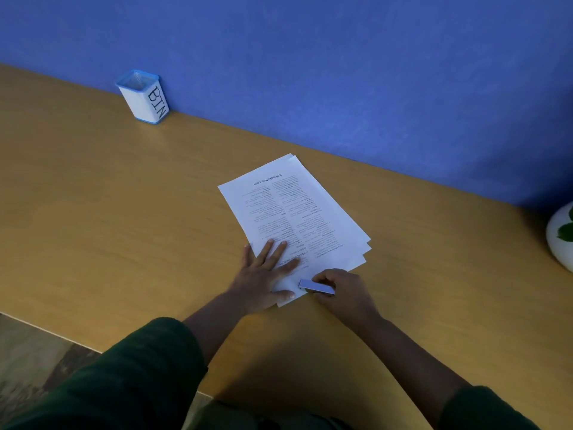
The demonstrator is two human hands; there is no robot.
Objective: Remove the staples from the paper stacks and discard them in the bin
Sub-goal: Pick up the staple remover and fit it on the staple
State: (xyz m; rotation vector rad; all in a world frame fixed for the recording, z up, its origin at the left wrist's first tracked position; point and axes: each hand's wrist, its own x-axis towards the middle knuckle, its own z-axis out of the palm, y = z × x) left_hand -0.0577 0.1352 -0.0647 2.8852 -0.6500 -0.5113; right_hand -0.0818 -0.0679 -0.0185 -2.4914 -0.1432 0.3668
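White pot [559, 240] cut off at right edge, paper stack [294, 218] print too small to read — staple unseen

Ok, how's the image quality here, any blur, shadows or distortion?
Head view: dim, bluish light; the desk edge bows from wide-angle distortion; small print on the paper stack is too soft to read; the arms cast soft shadows on the desk; the BIN label stays legible.

White paper stack [291, 212] with black print; white bin [145, 97] trimmed blue, lettered black; tan woodgrain surface [124, 212]; blue wall [341, 72]; dark green sleeves [139, 367].
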